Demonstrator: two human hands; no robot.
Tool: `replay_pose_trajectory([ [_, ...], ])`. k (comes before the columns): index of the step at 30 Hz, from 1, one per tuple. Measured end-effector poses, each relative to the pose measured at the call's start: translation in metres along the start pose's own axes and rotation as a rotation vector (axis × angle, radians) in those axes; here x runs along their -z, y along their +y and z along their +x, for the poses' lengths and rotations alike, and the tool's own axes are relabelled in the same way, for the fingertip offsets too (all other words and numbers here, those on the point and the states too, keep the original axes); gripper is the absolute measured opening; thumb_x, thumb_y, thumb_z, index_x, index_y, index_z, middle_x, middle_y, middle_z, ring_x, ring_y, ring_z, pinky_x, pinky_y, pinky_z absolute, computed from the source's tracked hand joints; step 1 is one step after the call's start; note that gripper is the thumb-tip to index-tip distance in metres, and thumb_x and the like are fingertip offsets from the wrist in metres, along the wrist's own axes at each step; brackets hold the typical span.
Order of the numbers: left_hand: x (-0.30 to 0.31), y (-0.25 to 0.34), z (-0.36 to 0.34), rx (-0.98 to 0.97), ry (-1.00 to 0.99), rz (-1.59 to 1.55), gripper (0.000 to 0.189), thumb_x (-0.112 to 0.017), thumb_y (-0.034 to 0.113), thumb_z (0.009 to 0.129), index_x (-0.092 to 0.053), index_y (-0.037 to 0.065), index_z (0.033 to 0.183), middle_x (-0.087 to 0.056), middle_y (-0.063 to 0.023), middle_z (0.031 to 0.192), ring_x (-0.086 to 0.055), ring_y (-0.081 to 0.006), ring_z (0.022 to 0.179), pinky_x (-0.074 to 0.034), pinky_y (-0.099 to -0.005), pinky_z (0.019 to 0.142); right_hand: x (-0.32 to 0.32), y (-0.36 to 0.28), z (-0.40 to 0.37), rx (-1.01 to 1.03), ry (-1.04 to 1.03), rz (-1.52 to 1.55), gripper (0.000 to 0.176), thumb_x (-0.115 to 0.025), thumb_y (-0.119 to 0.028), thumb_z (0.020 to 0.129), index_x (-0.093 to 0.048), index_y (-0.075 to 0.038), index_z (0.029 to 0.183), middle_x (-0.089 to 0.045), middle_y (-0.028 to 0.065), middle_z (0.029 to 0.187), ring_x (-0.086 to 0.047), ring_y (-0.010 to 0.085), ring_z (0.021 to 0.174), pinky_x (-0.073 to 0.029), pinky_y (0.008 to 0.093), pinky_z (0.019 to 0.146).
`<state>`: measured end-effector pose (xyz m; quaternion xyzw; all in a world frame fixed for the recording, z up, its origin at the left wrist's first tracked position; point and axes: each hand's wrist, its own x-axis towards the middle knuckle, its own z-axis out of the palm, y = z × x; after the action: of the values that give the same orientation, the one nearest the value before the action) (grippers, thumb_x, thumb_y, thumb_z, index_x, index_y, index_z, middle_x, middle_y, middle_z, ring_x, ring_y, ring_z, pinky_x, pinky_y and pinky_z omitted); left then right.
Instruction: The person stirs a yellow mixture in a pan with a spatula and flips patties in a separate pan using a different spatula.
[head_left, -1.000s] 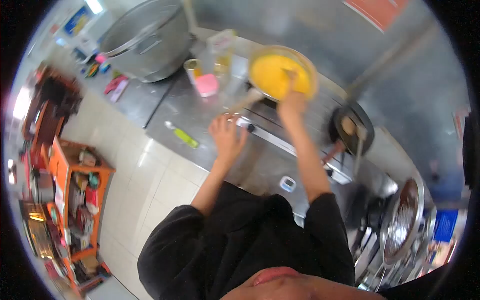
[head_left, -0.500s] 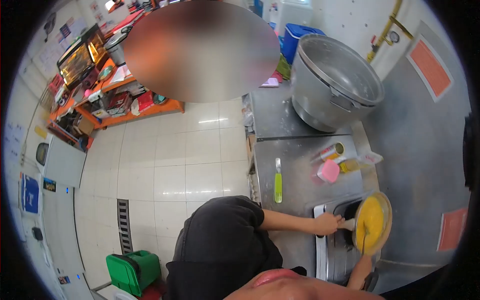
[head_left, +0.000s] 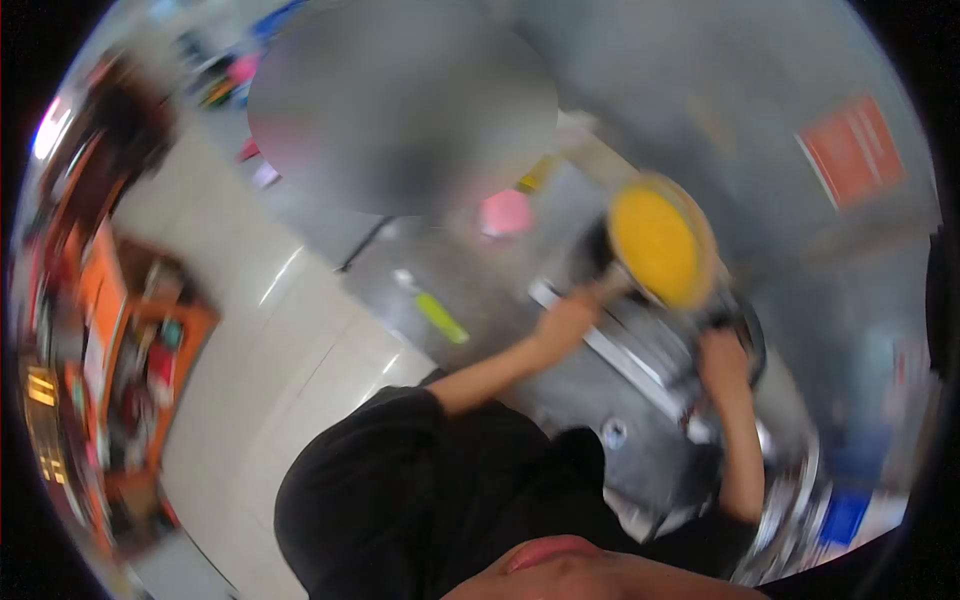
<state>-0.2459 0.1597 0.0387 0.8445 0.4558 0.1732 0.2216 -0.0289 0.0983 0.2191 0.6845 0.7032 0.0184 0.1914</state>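
Head view: left hand (head_left: 567,327) grips the handle of a pale-rimmed round pan (head_left: 708,238) of yellow liquid (head_left: 655,245), right of centre; right hand (head_left: 724,355), grip too blurred to tell, partly hides a dark round pan (head_left: 752,335); pink container (head_left: 507,214) mid-frame.

No text, brand or number can be read; the orange-red sign (head_left: 853,152) on the grey wall (head_left: 800,240) shows pale marks, too blurred to decipher.
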Motion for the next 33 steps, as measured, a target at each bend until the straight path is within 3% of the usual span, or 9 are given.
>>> replay_pose_trajectory([
  [1, -0.026, -0.012, 0.004, -0.146, 0.258, 0.051, 0.047, -0.056, 0.012, 0.077, -0.049, -0.006, 0.120, -0.060, -0.0147, 0.099, -0.063, -0.0261, 0.078, -0.053, -0.0336, 0.062, -0.021, 0.001, 0.008, -0.077, 0.070, 0.029, 0.016, -0.049, -0.004, 0.078, -0.063, -0.001, 0.084, -0.062, 0.0220, 0.086, -0.060, 0.0391, 0.085, -0.047, 0.0463, 0.077],
  [2, -0.013, -0.003, 0.000, -0.068, 0.239, 0.067, 0.051, -0.060, 0.017, 0.078, -0.048, -0.005, 0.122, -0.058, -0.0130, 0.093, -0.062, -0.0249, 0.064, -0.052, -0.0328, 0.056, -0.019, -0.006, 0.009, -0.098, 0.131, 0.041, 0.015, -0.049, -0.004, 0.079, -0.063, -0.001, 0.080, -0.062, 0.0227, 0.084, -0.061, 0.0388, 0.084, -0.048, 0.0473, 0.074],
  [11, -0.009, -0.001, 0.004, -0.107, 0.266, -0.036, 0.049, -0.059, 0.020, 0.085, -0.046, -0.001, 0.127, -0.056, -0.0149, 0.099, -0.062, -0.0307, 0.067, -0.052, -0.0378, 0.057, -0.062, 0.008, 0.099, -0.321, 0.268, 0.169, 0.020, -0.046, -0.010, 0.085, -0.063, 0.000, 0.085, -0.064, 0.0215, 0.082, -0.064, 0.0371, 0.079, -0.053, 0.0451, 0.067],
  [17, -0.008, -0.001, 0.003, -0.137, 0.292, 0.021, 0.047, -0.061, 0.019, 0.083, -0.048, -0.003, 0.123, -0.056, -0.0139, 0.098, -0.062, -0.0269, 0.064, -0.052, -0.0342, 0.056, -0.086, -0.011, 0.099, -0.149, 0.368, 0.143, 0.018, -0.047, -0.011, 0.087, -0.063, -0.003, 0.090, -0.064, 0.0190, 0.078, -0.065, 0.0337, 0.074, -0.051, 0.0445, 0.062],
  [20, -0.009, 0.000, 0.004, -0.128, 0.297, 0.014, 0.046, -0.060, 0.020, 0.084, -0.048, -0.002, 0.123, -0.056, -0.0136, 0.096, -0.062, -0.0269, 0.065, -0.052, -0.0344, 0.055, -0.062, -0.020, 0.060, -0.080, 0.400, 0.175, 0.016, -0.051, -0.009, 0.080, -0.065, -0.002, 0.075, -0.064, 0.0181, 0.070, -0.065, 0.0335, 0.065, -0.052, 0.0428, 0.057],
  [23, -0.011, 0.000, 0.003, -0.124, 0.292, 0.026, 0.046, -0.059, 0.020, 0.084, -0.048, -0.001, 0.123, -0.055, -0.0132, 0.094, -0.063, -0.0267, 0.065, -0.052, -0.0345, 0.055, -0.040, -0.009, 0.028, -0.043, 0.355, 0.126, 0.016, -0.050, -0.008, 0.080, -0.064, -0.003, 0.073, -0.064, 0.0181, 0.071, -0.066, 0.0336, 0.069, -0.052, 0.0435, 0.059],
  [25, -0.011, 0.002, 0.003, -0.115, 0.306, 0.041, 0.046, -0.060, 0.021, 0.084, -0.048, -0.001, 0.123, -0.055, -0.0129, 0.093, -0.063, -0.0266, 0.065, -0.052, -0.0345, 0.055, -0.031, 0.016, 0.015, -0.010, 0.216, 0.047, 0.024, -0.053, -0.011, 0.083, -0.067, -0.009, 0.102, -0.063, 0.0206, 0.076, -0.064, 0.0325, 0.079, -0.050, 0.0432, 0.067],
  [30, -0.012, 0.001, 0.004, -0.124, 0.314, 0.047, 0.046, -0.060, 0.022, 0.084, -0.049, 0.000, 0.123, -0.055, -0.0128, 0.093, -0.062, -0.0266, 0.064, -0.052, -0.0348, 0.054, 0.045, 0.061, -0.011, -0.054, 0.009, 0.282, 0.027, -0.061, -0.005, 0.074, -0.070, -0.009, 0.098, -0.064, 0.0210, 0.084, -0.062, 0.0362, 0.083, -0.049, 0.0426, 0.072],
  [33, -0.013, -0.001, 0.004, -0.121, 0.314, 0.058, 0.046, -0.060, 0.022, 0.084, -0.049, 0.000, 0.123, -0.055, -0.0128, 0.093, -0.062, -0.0267, 0.063, -0.052, -0.0350, 0.054, 0.012, 0.044, -0.004, -0.063, 0.020, 0.190, 0.023, -0.058, -0.005, 0.074, -0.070, -0.008, 0.093, -0.065, 0.0198, 0.082, -0.063, 0.0358, 0.082, -0.050, 0.0427, 0.073],
])
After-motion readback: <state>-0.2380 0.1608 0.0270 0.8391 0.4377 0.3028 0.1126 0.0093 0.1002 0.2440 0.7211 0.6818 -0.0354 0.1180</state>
